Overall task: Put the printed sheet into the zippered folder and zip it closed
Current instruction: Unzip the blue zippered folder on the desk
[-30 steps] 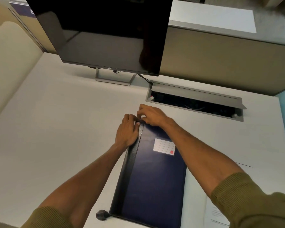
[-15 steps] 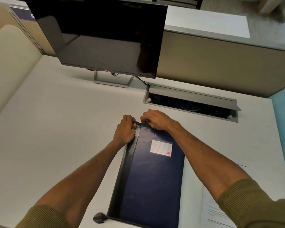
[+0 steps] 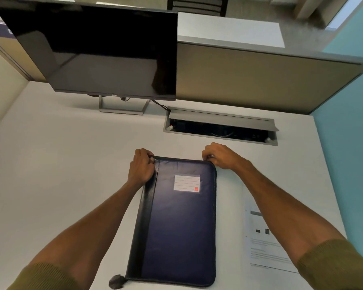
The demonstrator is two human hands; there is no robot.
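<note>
- White bench (image 3: 61,164) carries everything; dark monitor (image 3: 105,53) at the far left, open cable tray (image 3: 220,130) set into the surface beyond the hands.
- Zippered folder (image 3: 180,222), navy with a black spine strip, lies flat and shut in the middle of the bench, label window (image 3: 187,183) facing up.
- Printed sheet (image 3: 260,243) lies on the bench just right of the folder, partly under the right forearm. Not inside yet.
- Left hand (image 3: 142,168) grips the folder's far left corner at the spine, fingers clenched on the edge to pin it.
- Right hand (image 3: 220,155) sits at the far right corner, fingers pinched shut on something small at the zip line; likely the zip pull, too small to confirm.
- Small dark tab (image 3: 115,281) hangs off the near left corner.
- Step in hand, by my reading: unzipping the folder, with the corner turn reached.
- Next move calls for running the pull round the corner and down the right edge while the left hand holds firm, then lifting the cover so the sheet can slide in.
</note>
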